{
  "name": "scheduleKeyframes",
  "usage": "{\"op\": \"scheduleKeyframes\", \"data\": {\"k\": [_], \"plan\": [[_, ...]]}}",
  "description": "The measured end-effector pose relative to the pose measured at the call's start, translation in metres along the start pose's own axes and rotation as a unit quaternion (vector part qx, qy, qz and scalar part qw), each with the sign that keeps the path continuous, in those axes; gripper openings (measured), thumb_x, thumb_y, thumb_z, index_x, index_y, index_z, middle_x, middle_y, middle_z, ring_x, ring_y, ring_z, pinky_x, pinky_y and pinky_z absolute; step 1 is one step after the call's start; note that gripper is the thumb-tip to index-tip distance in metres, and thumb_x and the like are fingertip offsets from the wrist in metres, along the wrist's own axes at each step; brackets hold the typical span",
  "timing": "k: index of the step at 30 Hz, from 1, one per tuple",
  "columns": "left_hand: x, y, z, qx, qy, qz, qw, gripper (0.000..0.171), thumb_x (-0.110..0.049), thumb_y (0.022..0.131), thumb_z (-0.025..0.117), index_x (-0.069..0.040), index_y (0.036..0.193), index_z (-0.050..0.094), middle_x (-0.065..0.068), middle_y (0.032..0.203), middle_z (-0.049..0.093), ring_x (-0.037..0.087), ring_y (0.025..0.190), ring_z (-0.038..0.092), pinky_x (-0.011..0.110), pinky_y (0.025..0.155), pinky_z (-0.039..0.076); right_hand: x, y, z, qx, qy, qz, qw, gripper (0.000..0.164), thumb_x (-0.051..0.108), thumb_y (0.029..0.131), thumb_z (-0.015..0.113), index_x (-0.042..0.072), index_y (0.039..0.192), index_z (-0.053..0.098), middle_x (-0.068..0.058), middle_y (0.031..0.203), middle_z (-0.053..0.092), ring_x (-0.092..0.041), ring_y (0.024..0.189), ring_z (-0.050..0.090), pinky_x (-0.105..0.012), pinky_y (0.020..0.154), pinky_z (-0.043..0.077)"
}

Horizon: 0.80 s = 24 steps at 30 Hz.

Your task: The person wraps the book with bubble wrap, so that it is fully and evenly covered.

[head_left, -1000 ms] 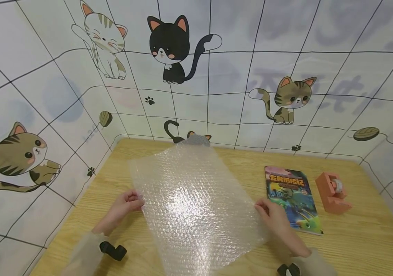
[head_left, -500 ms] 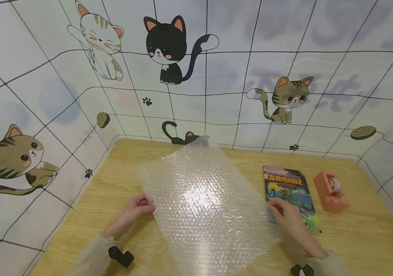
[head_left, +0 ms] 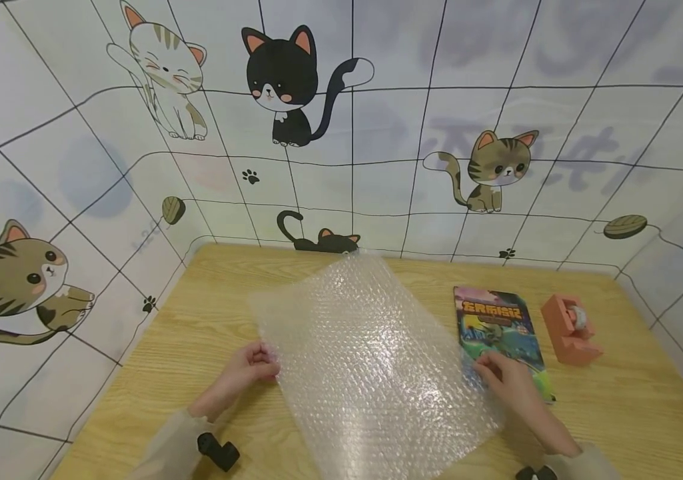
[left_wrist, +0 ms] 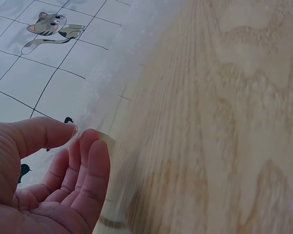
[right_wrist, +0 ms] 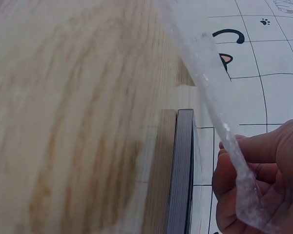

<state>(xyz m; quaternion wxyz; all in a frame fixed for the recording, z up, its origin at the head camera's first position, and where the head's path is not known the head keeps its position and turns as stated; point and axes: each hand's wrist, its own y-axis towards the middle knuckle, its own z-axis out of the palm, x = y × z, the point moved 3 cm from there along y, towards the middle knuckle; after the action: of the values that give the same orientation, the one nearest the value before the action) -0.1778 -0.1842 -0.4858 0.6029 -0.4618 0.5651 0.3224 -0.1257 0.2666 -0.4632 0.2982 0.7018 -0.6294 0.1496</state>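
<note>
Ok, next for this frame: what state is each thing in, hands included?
Bubble wrap: unfolded, held at opposite edges
Left hand: pinching the wrap's left edge
Right hand: pinching the wrap's right edge
Book: closed, lying flat, picture cover up, partly hidden
Tape dispenser: standing beside the book, tape roll in it

Bubble wrap [head_left: 377, 367]: clear, dimpled; worktop [head_left: 197, 313]: yellow-brown wood grain. Book [head_left: 497, 327]: multicoloured, orange-yellow lettering; tape dispenser [head_left: 566, 340]: coral. Wall covering [head_left: 389, 133]: white, black grid lines, cartoon cats [head_left: 284, 73].
</note>
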Motion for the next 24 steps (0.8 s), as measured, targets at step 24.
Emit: {"op": "scheduleKeyframes", "data": {"k": [24], "plan": [[0.002,0.013,0.004,-0.028,0.039,-0.014,0.9988,0.019,0.002,0.085,0.063,0.008,0.098,0.051,0.003,0.082,0.059,0.013,0.074,0.058,0.026,0.068,0.052,-0.005,-0.002,-0.001,0.051,-0.012,0.073,0.996,0.006,0.007,0.089,0.063,0.003,0.084,0.065,0.001,0.071,0.060,-0.008,0.061,0.049,-0.022,0.053,0.042]]}}
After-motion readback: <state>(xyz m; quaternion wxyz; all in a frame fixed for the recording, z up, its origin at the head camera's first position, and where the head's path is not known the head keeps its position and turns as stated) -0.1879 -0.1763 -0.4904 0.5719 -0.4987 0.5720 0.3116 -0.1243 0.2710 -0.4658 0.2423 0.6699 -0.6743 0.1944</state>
